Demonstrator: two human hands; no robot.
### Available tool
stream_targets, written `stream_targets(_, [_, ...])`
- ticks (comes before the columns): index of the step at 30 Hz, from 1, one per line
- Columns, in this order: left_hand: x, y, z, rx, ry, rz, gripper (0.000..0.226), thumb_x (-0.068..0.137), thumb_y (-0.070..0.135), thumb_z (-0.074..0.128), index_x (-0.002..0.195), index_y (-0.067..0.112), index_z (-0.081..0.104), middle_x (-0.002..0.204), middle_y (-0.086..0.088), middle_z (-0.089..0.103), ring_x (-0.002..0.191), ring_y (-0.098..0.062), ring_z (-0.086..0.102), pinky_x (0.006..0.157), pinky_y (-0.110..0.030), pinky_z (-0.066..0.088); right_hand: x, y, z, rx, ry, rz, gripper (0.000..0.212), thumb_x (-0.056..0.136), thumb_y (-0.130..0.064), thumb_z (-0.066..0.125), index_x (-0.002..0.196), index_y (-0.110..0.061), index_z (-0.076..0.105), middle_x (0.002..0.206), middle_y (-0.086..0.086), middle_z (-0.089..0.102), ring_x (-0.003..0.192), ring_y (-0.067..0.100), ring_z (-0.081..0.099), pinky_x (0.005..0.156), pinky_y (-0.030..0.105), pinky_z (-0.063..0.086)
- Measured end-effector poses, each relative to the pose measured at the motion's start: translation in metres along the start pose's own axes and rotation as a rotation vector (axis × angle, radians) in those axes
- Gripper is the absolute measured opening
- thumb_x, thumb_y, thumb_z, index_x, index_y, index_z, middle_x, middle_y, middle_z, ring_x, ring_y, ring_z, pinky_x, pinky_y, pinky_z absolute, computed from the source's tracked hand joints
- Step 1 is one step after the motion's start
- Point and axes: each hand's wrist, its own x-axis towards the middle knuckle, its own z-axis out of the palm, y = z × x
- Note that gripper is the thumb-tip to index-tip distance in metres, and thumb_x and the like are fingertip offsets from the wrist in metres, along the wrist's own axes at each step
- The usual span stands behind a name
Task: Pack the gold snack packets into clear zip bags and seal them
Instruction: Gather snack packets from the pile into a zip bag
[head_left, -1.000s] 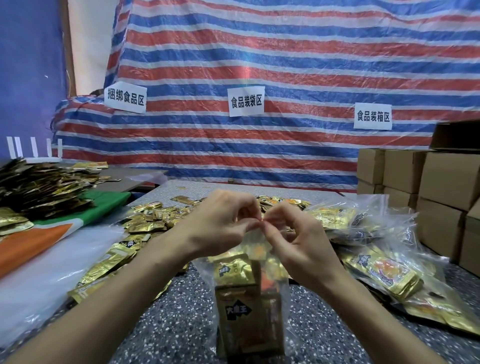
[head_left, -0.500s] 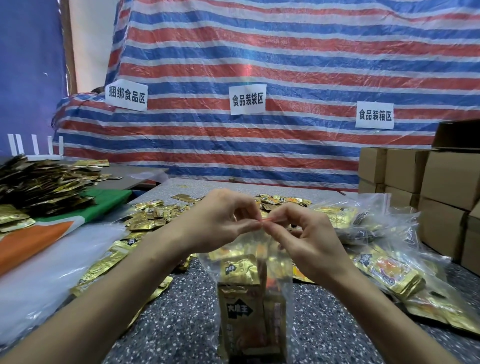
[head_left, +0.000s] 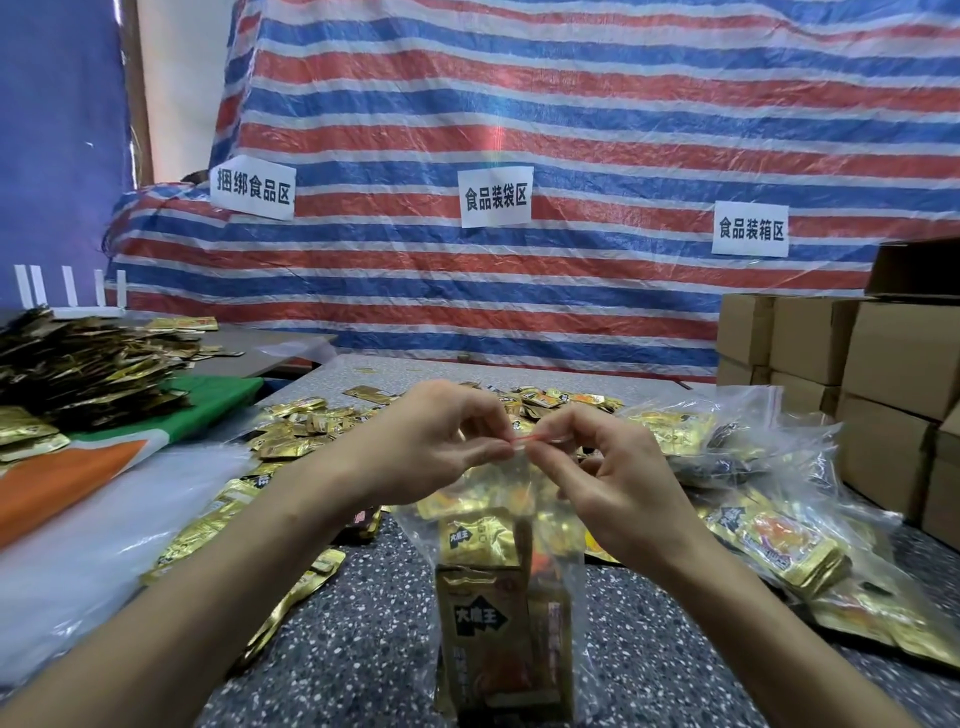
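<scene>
A clear zip bag (head_left: 563, 582) hangs upright in front of me, holding several gold snack packets (head_left: 480, 618). My left hand (head_left: 431, 447) pinches the left end of its red zip strip (head_left: 530, 440). My right hand (head_left: 608, 483) pinches the strip just to the right, thumb and fingers on the seal. The two hands are a short gap apart along the strip. Loose gold packets (head_left: 296, 431) lie scattered on the speckled table (head_left: 363, 649) behind my left hand.
Filled clear bags of packets (head_left: 769, 540) lie heaped at the right. Cardboard boxes (head_left: 893, 364) stand stacked at the far right. A dark pile of packets (head_left: 88, 364) sits on a green and orange cloth at the left, with clear plastic sheeting (head_left: 93, 530) below it.
My hands have drawn slightly apart along the top of the bag, baring a short length of the red zip strip between them. The bag has risen a little.
</scene>
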Motion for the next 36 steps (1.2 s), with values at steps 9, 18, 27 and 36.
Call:
stream_targets(9, [0.0019, 0.0018, -0.0011, 0.005, 0.006, 0.005, 0.009, 0.09, 0.019, 0.07, 0.096, 0.014, 0.073, 0.089, -0.001, 0.072, 0.082, -0.013, 0.066, 0.073, -0.027, 0.054, 0.0022, 0.0026, -0.0034, 0.008, -0.012, 0.006, 0.008, 0.09, -0.016, 0.074, 0.088, -0.024, 0.073, 0.08, -0.012, 0.07, 0.075, 0.011, 0.066, 0.068, 0.04, 0.057])
stream_targets(18, [0.0036, 0.0034, -0.0014, 0.012, -0.004, 0.015, 0.006, 0.089, 0.019, 0.071, 0.094, 0.017, 0.074, 0.087, 0.002, 0.073, 0.081, -0.01, 0.067, 0.073, -0.025, 0.055, 0.0017, 0.0031, -0.0072, 0.019, -0.028, -0.001, 0.013, 0.088, -0.018, 0.076, 0.085, -0.03, 0.073, 0.082, -0.012, 0.072, 0.074, 0.01, 0.066, 0.067, 0.042, 0.057])
stream_targets(27, [0.003, 0.0039, -0.0007, 0.043, -0.001, 0.021, 0.01, 0.091, 0.017, 0.069, 0.098, 0.013, 0.074, 0.088, 0.002, 0.072, 0.081, -0.01, 0.066, 0.073, -0.025, 0.054, -0.0001, -0.0001, -0.0083, 0.021, -0.04, 0.005, 0.012, 0.089, -0.017, 0.075, 0.088, -0.029, 0.074, 0.083, -0.012, 0.073, 0.074, 0.011, 0.067, 0.064, 0.039, 0.056])
stream_targets(36, [0.0024, 0.0017, -0.0008, 0.034, -0.009, 0.005, 0.007, 0.091, 0.018, 0.07, 0.097, 0.018, 0.074, 0.087, 0.005, 0.072, 0.08, -0.006, 0.066, 0.072, -0.021, 0.054, 0.001, -0.002, -0.0082, 0.007, -0.049, -0.015, 0.02, 0.088, -0.015, 0.075, 0.083, -0.034, 0.072, 0.076, -0.021, 0.069, 0.067, 0.0, 0.061, 0.06, 0.014, 0.043])
